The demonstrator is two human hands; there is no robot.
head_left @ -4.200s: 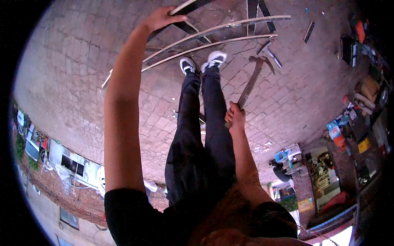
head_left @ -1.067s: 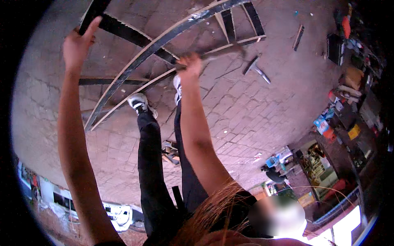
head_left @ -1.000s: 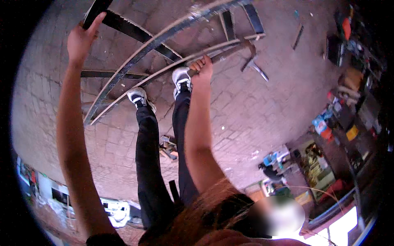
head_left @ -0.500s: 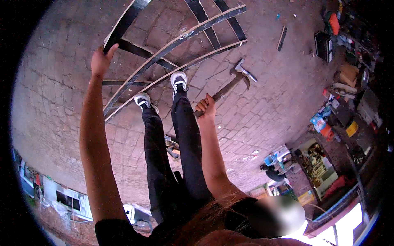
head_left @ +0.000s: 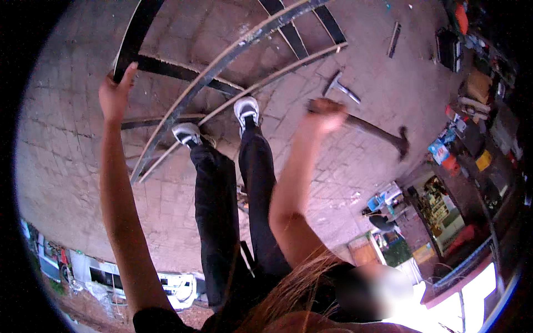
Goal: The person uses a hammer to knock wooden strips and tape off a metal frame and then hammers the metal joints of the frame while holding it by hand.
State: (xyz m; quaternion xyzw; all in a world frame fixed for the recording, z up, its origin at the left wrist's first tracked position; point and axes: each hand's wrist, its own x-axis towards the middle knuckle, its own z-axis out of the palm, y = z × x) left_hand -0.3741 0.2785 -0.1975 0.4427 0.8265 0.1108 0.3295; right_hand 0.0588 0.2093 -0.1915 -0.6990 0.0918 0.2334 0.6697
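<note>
A curved wooden frame (head_left: 219, 65), black on its faces with pale raw edges and several cross pieces, lies on the paved ground before my feet. My left hand (head_left: 115, 95) is wrapped round its left outer bar, next to where a cross piece (head_left: 177, 73) joins. In my right hand (head_left: 327, 115) is a hammer (head_left: 375, 131), gripped by its handle and held out to the right of the frame. Its dark head is slightly blurred, off to the right. On the bricks beyond that hand lies a second hammer-like tool (head_left: 345, 90) with a silvery end and dark handle.
My shoes (head_left: 247, 111) stand at the frame's near edge. A short dark strip (head_left: 394, 40) lies farther right on the bricks. Clutter, including a black crate (head_left: 448, 50) and a cardboard box (head_left: 478, 84), lines the right side. A white vehicle (head_left: 180, 289) shows at lower left.
My right hand has moved up and right, swinging the hammer's head away from the silvery tool. My left hand keeps hold of the frame, and the view has shifted slightly.
</note>
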